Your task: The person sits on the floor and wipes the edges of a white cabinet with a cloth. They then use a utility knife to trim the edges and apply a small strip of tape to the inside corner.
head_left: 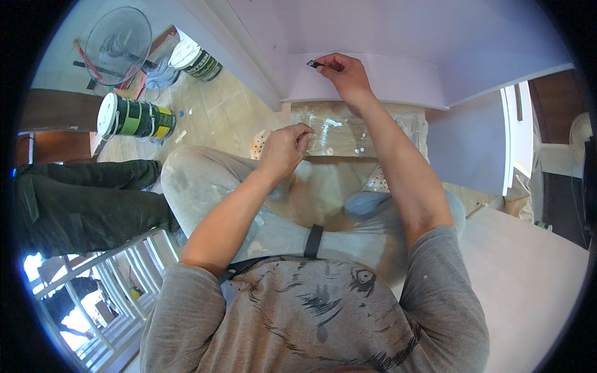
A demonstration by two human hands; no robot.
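A smooth white panel (398,68) slopes above a plastic-wrapped ledge (336,130). The right hand (343,71) pinches a small dark piece (313,63) against the panel's edge, fingertips closed on it. The left hand (285,149) curls loosely shut (contents hidden) over the grey-trousered knee. Two paint buckets (134,118) and a fan (118,43) sit well left.

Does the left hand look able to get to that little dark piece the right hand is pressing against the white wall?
Probably yes. The left hand hangs loosely closed just below and left of the right hand, which pinches the small dark piece against the white wall. Nothing lies between them.
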